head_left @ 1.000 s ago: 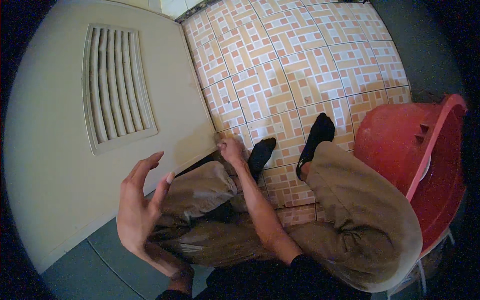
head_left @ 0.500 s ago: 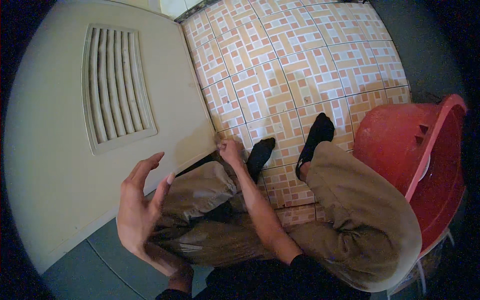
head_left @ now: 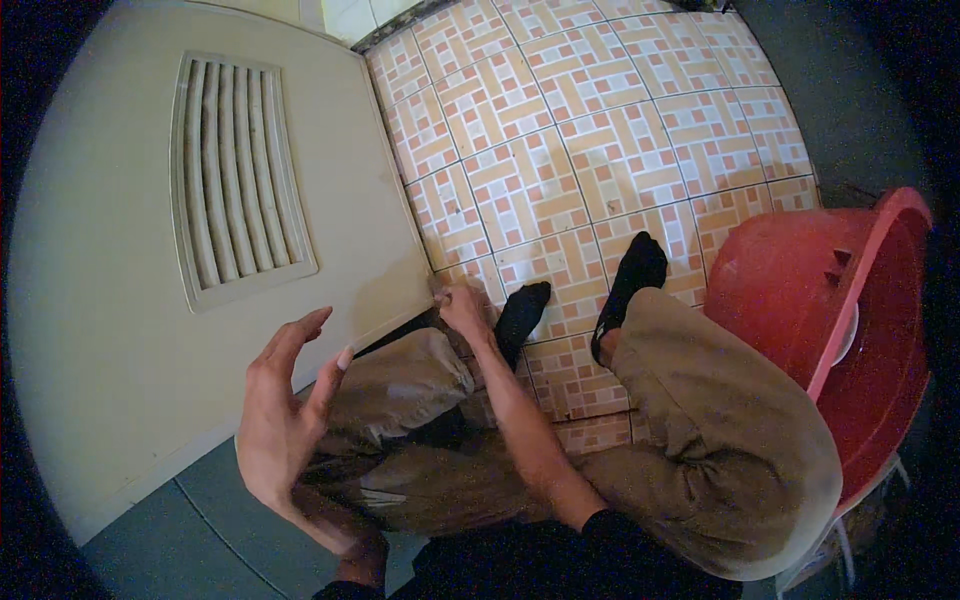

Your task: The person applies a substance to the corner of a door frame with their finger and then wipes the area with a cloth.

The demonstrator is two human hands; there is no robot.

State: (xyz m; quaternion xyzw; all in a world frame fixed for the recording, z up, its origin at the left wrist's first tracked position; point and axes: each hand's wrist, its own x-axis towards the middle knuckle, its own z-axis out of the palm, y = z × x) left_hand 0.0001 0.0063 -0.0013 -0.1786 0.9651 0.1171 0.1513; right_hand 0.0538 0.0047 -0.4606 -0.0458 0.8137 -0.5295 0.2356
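Note:
My right hand (head_left: 464,312) is closed at the lower corner of a beige door (head_left: 355,170). Its fingers are curled around something small that I cannot make out, pressed close to the door's edge. In front of the door's lower part I hold my left hand (head_left: 280,415) raised, fingers stretched and thumb apart, with nothing in it. A louvred vent (head_left: 240,180) with several slats is set into the door, beyond my left hand.
Patterned floor tiles (head_left: 560,170) stretch ahead, with my feet in black socks (head_left: 640,265) on them. A large red plastic tub (head_left: 780,280) lies tipped at the right, beside my bent knee. Dark grey-green flooring (head_left: 190,540) shows at the lower left.
The view has tilted very slightly. My right hand stays at the door's corner with barely any shift, and my left hand keeps its open pose.

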